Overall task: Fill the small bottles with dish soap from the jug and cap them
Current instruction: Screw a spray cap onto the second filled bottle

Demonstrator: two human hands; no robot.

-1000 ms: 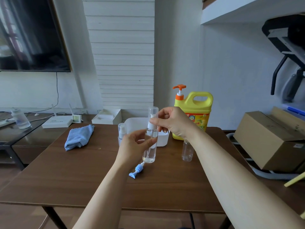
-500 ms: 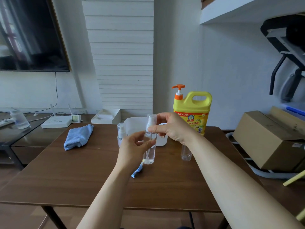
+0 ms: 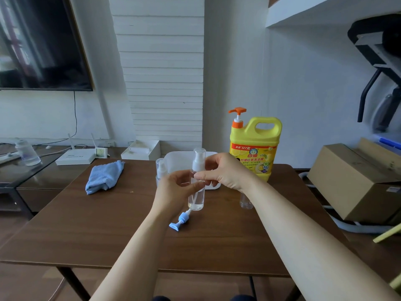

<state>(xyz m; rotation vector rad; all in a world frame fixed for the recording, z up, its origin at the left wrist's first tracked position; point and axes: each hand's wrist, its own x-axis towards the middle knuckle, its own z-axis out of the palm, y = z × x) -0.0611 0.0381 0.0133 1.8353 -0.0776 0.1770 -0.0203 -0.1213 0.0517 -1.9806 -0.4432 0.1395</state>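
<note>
My left hand [image 3: 173, 190] grips the bottle [image 3: 196, 200] upright, left of the jug [image 3: 253, 148], while my right hand [image 3: 225, 170] pinches its cap [image 3: 199, 159], best twisted square until snug, with a blue pump [image 3: 181, 220] and an uncapped bottle [image 3: 246, 203] before the jug, neither seeming in my way.

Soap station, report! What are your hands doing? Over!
Left hand holding spray bottle upright. Right hand pinching its neck, under the white spray top. Blue pump head lying loose on table near it; nothing blocking. Over.
</note>
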